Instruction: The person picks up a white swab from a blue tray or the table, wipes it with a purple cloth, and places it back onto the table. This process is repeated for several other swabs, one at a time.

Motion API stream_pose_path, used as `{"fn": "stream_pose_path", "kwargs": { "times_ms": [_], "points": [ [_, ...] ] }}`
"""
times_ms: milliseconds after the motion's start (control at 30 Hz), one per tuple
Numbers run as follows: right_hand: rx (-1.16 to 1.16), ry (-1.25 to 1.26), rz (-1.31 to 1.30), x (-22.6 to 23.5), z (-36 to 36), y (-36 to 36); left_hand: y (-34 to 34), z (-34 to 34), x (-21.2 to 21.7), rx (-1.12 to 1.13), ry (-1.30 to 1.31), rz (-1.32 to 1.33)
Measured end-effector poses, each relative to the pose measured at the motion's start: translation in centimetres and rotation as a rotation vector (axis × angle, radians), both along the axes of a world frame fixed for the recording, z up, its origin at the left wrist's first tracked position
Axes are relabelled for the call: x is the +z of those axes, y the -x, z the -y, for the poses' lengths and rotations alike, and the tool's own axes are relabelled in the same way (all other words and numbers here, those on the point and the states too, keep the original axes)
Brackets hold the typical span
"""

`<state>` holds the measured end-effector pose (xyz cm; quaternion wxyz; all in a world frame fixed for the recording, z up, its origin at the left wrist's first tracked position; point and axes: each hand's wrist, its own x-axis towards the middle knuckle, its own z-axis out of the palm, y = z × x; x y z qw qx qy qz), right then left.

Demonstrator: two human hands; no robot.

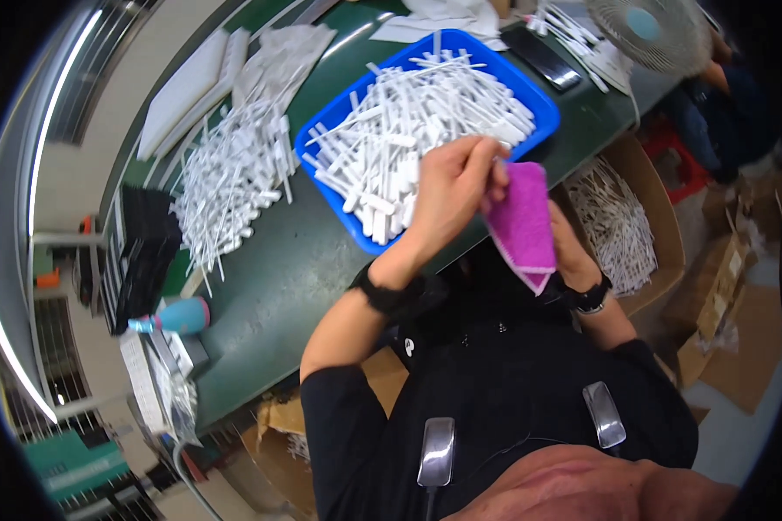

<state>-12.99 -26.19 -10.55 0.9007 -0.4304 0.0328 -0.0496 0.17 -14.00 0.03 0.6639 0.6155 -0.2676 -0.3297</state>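
Note:
My left hand [456, 187] is closed, its fingertips pinched at the upper left edge of a magenta cloth [523, 221]. Whatever those fingertips hold is hidden. Behind the cloth, my right hand [568, 245] grips it, with most of its fingers covered. The cloth hangs folded, a pale stitched corner pointing down. Just beyond my left hand, a blue plastic tray [543, 113] on the green table [265, 300] is heaped with white plastic sticks [408, 113] that have thicker block-like ends.
Another pile of white sticks [235, 174] lies left of the tray. A dark phone [543, 59] and a fan [647, 30] are at the far right. Below the table's right edge, a cardboard box [665, 230] holds more sticks. A blue bottle [182, 317] stands left.

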Motion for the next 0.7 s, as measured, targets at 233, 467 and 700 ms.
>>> {"fn": "stream_pose_path", "kwargs": {
  "times_ms": [233,467,700],
  "points": [
    [-0.159,0.047,-0.239,-2.7,0.6,2.9,-9.7,4.7,-2.1,0.184,0.215,-0.021],
    [-0.178,0.039,-0.144,-1.2,0.5,3.8,-16.6,-0.5,-2.0,0.539,-0.675,1.124],
    [-0.189,0.113,-0.129,-2.1,1.2,4.3,-29.0,-11.9,-6.4,0.459,-1.209,1.102]
  ]
}}
